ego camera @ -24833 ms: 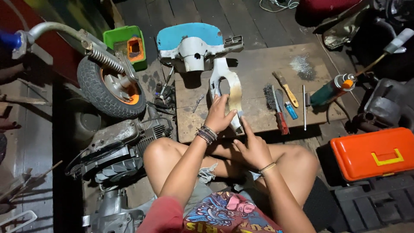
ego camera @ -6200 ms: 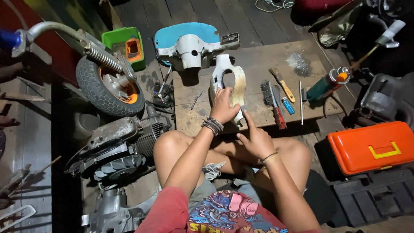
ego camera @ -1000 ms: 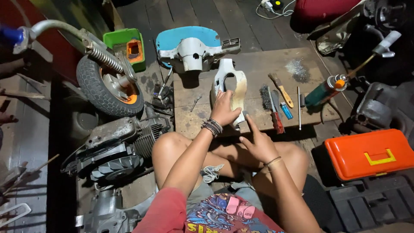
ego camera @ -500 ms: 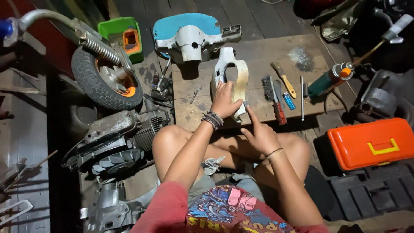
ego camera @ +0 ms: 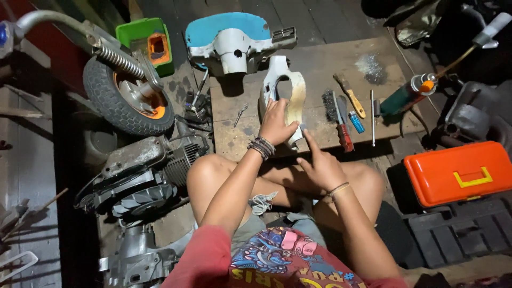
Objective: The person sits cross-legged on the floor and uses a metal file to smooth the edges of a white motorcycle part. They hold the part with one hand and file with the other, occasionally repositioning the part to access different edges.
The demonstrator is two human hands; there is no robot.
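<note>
Left hand (ego camera: 277,124) on white cover (ego camera: 285,93); board edge (ego camera: 320,150) near.

I see a dim workshop floor of dark wooden planks (ego camera: 320,16), low worn wooden board (ego camera: 320,64) lit from above, deep shadow at my edges, grey concrete strip (ego camera: 32,160) along the left.

We see no labels, signs or screens. The nearest to packages are a closed orange plastic case with a yellow latch (ego camera: 458,172) on our right, and an open green plastic box with an orange insert (ego camera: 145,41) at upper left.
</note>
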